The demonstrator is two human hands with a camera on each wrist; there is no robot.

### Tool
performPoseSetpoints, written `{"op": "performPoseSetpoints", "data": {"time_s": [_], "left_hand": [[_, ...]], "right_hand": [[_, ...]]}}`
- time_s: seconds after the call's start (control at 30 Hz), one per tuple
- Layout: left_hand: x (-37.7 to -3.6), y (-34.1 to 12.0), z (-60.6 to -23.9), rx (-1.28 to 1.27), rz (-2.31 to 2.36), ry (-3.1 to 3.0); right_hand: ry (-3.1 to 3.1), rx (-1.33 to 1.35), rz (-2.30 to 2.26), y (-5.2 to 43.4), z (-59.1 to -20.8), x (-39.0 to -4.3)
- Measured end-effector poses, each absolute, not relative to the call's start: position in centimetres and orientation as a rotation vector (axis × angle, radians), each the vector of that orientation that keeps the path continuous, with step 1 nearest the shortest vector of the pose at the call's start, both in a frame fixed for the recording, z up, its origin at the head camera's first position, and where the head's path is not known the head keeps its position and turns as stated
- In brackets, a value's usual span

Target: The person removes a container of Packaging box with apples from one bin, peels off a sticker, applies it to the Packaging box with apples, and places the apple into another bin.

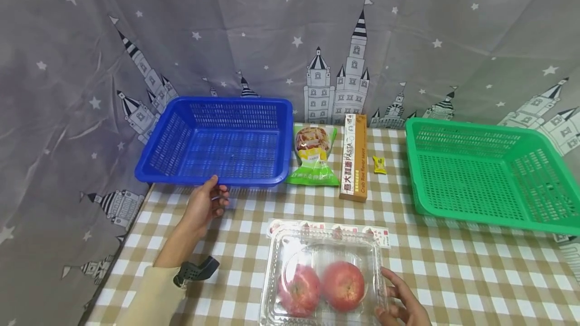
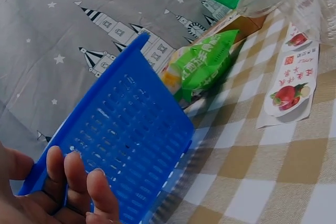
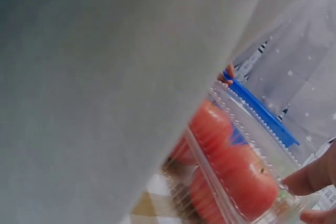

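Note:
My left hand (image 1: 206, 205) pinches the front rim of a blue plastic basket (image 1: 213, 181), thumb over the rim and fingers (image 2: 77, 177) curled on the outer wall. My right hand (image 1: 403, 301) holds the right edge of a clear plastic clamshell box (image 1: 323, 238). Inside it two red apples (image 1: 343, 286) show through the lid. The box overlaps a strip of printed labels (image 1: 382, 235) with fruit pictures on it. In the right wrist view, a large pale blurred surface (image 3: 105, 77) hides much of the box.
Right of the blue basket stand a green-and-clear food bag (image 1: 314, 165), a pasta box (image 1: 353, 160) and a small yellow packet (image 1: 379, 165). A green basket (image 1: 489, 218) sits farther right. A checked cloth (image 1: 240, 245) covers the table, with a grey curtain (image 1: 254, 24) behind.

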State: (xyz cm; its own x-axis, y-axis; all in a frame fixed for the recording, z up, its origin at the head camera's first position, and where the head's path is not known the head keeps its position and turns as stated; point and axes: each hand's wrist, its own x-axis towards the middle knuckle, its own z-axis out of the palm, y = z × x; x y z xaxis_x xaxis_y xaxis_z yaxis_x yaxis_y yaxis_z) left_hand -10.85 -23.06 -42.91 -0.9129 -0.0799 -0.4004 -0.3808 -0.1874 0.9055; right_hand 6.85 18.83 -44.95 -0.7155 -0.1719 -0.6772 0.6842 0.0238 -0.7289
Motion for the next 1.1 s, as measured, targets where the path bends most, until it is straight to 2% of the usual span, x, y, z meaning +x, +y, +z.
{"op": "performPoseSetpoints", "data": {"time_s": [0.2, 0.37, 0.53, 0.7, 0.9, 1.1], "left_hand": [[-10.8, -22.4, -43.2, -0.492, 2.235, 1.870], [-10.3, -21.8, -44.3, -0.189, 2.149, 1.894], [-9.7, -20.6, -45.6, 0.181, 1.782, 2.172], [-9.0, -18.9, -46.6, 0.339, 1.323, 2.590], [-8.8, -17.4, -47.6, 0.626, 0.898, 2.895], [-8.9, -16.9, -48.1, 0.725, 0.727, 2.978]], "right_hand": [[1.745, 0.510, -1.683, 19.1, -45.0, 6.2], [1.752, 0.540, -1.695, 19.1, -45.2, 6.2], [1.760, 0.515, -1.698, 19.4, -46.3, 6.1], [1.886, 0.521, -1.648, 19.2, -46.8, 5.8], [2.244, 0.488, -1.488, 17.9, -44.8, 5.1], [2.328, 0.464, -1.470, 17.3, -42.2, 4.3]]}}
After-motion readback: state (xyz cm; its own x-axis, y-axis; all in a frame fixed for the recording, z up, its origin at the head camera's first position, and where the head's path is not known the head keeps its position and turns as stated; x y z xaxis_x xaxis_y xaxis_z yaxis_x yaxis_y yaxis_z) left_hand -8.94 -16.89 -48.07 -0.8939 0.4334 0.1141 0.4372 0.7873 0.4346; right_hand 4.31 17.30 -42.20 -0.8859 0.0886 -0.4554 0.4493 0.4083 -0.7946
